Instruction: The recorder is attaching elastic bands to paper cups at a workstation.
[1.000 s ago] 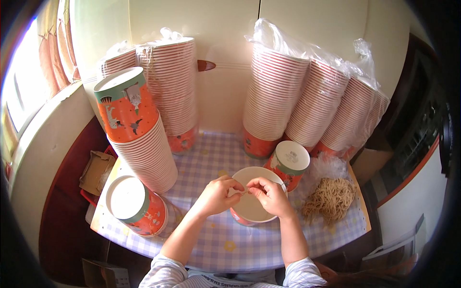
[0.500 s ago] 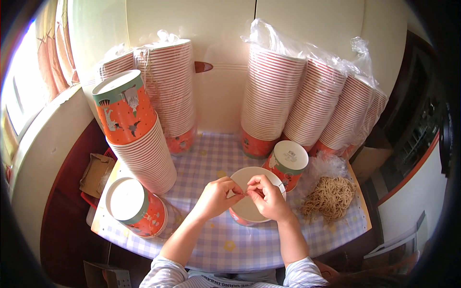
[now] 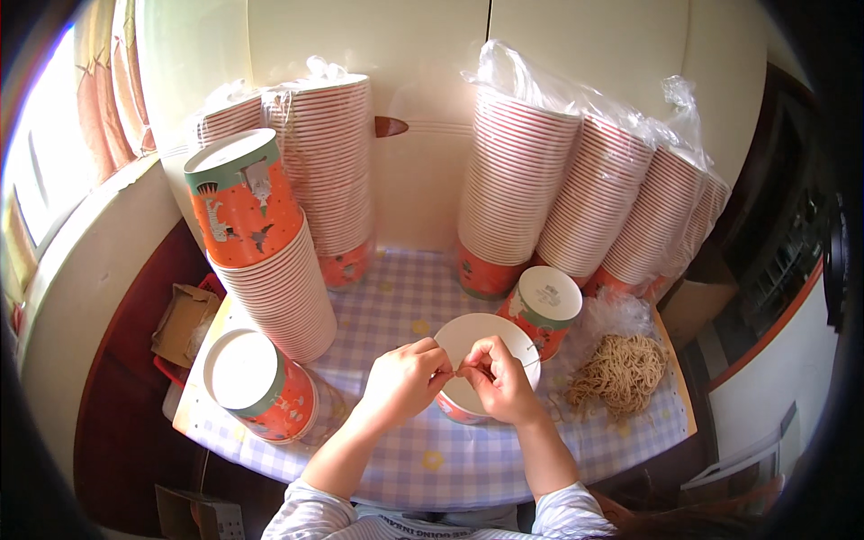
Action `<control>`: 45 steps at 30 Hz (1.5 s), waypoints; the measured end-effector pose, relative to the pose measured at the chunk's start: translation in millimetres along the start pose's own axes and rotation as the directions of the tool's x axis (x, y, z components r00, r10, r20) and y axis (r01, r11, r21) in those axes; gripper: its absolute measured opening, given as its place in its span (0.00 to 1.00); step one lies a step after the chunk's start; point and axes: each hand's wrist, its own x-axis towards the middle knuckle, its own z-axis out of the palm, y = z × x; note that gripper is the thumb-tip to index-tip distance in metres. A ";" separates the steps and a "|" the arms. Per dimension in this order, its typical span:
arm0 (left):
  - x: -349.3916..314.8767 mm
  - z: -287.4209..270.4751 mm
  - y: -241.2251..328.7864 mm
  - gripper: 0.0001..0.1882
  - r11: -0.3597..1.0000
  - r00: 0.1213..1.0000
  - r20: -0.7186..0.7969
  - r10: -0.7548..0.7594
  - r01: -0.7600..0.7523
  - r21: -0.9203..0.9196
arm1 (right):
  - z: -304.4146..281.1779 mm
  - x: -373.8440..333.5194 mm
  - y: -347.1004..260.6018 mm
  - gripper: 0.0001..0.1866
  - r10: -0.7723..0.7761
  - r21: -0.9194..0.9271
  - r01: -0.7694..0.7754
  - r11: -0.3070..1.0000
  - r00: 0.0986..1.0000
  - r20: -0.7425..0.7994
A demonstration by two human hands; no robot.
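Both hands meet over an open paper bucket (image 3: 466, 335) just below and right of the middle of the frame, its white inside facing up and a strip of its printed orange side showing at the lower left of its wall. The left hand (image 3: 403, 380) and right hand (image 3: 504, 385) have thumbs and fingers pinched closed, their tips together above the bucket; whatever lies between the tips is too small to make out. At the right of the rim a thin dark strand (image 3: 533, 363) shows. Just beyond, up and right, an upturned bucket (image 3: 549, 292) stands with its white base on top. Right of the hands lies a tangled heap of tan cords (image 3: 621, 373), with crumpled clear plastic (image 3: 621, 315) touching its upper side. In the upper right, tall leaning stacks of nested buckets (image 3: 517, 180) are wrapped in clear film; a similar wrapped stack (image 3: 333, 171) rises in the upper left. In front of that, an unwrapped stack (image 3: 279, 292) is topped by an orange and green printed bucket (image 3: 247, 216). Another upturned bucket (image 3: 241, 369) sits at the lower left. A checked cloth (image 3: 504, 468) covers the bench (image 3: 688, 405).
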 end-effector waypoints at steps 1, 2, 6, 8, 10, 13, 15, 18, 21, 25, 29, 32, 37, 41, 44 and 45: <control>-0.5 -0.7 1.0 0.05 1.000 1.000 0.004 -0.003 0.003 -0.002 | 0.0 -0.5 -0.8 0.11 -0.008 0.002 0.008 1.000 1.000 0.001; -0.9 -2.1 1.5 0.05 1.000 1.000 0.003 -0.003 0.003 0.001 | 0.4 -1.0 -1.7 0.11 -0.010 0.004 0.010 1.000 1.000 0.001; -6.4 -4.6 -2.9 0.07 0.984 0.997 0.048 -0.056 0.063 -0.164 | -4.1 -1.9 -14.9 0.09 -0.158 -0.273 0.186 0.944 0.980 0.124; -15.4 -0.8 -5.7 0.08 0.976 0.996 0.034 -0.084 0.089 -0.198 | -5.0 -4.5 -20.6 0.09 -0.136 -0.227 0.168 0.959 0.979 0.151; -31.9 3.8 -7.3 0.08 0.978 0.990 -0.078 -0.121 0.105 -0.181 | -5.2 -7.8 -27.3 0.08 -0.161 -0.372 0.244 0.896 0.957 0.242; -61.1 21.8 -8.4 0.09 0.987 0.961 -0.257 -0.107 0.072 -0.145 | -2.0 -12.3 -33.2 0.08 -0.176 -0.401 0.316 0.860 0.921 0.347; -76.4 38.5 -7.6 0.09 0.991 0.923 -0.378 -0.078 0.030 -0.130 | 2.1 -18.4 -37.6 0.07 -0.155 -0.475 0.308 0.824 0.930 0.334; -90.1 55.2 3.0 0.10 0.996 0.891 -0.451 -0.039 -0.001 -0.089 | 3.2 -34.1 -36.5 0.05 -0.103 -0.634 0.306 0.710 0.936 0.336; -98.9 63.8 7.9 0.10 0.995 0.887 -0.461 -0.023 -0.024 -0.095 | 5.1 -51.0 -34.6 0.03 -0.080 -0.710 0.301 0.637 0.941 0.328; -110.2 78.0 10.9 0.11 0.981 0.889 -0.455 -0.061 -0.032 -0.193 | 9.6 -73.1 -29.5 0.05 -0.172 -0.743 0.284 0.606 0.959 0.226; -124.6 91.6 10.8 0.08 0.742 0.857 -0.229 -0.462 0.232 -0.629 | 18.6 -92.1 -11.4 0.07 -0.206 -0.781 0.241 0.577 0.967 0.147; -135.0 99.9 4.2 0.06 0.227 0.800 0.123 -0.587 0.309 -0.924 | 25.5 -103.2 -1.2 0.07 -0.236 -0.806 0.210 0.553 0.968 0.091; -132.3 102.6 8.5 0.10 0.000 0.801 0.291 -0.523 0.341 -0.940 | 37.3 -119.9 14.8 0.14 -0.298 -0.816 0.140 0.561 0.953 -0.042; -128.0 104.0 8.1 0.10 -0.109 0.838 0.308 -0.450 0.290 -0.951 | 41.4 -120.7 16.2 0.14 -0.267 -0.764 0.127 0.632 0.962 -0.061; -127.5 107.1 3.2 0.10 -0.201 0.877 0.332 -0.348 0.277 -0.940 | 42.2 -121.7 18.4 0.13 -0.243 -0.700 0.116 0.705 0.966 -0.084; -127.2 107.5 2.5 0.10 -0.200 0.879 0.328 -0.347 0.272 -0.941 | 42.1 -121.2 17.5 0.13 -0.247 -0.701 0.120 0.703 0.966 -0.082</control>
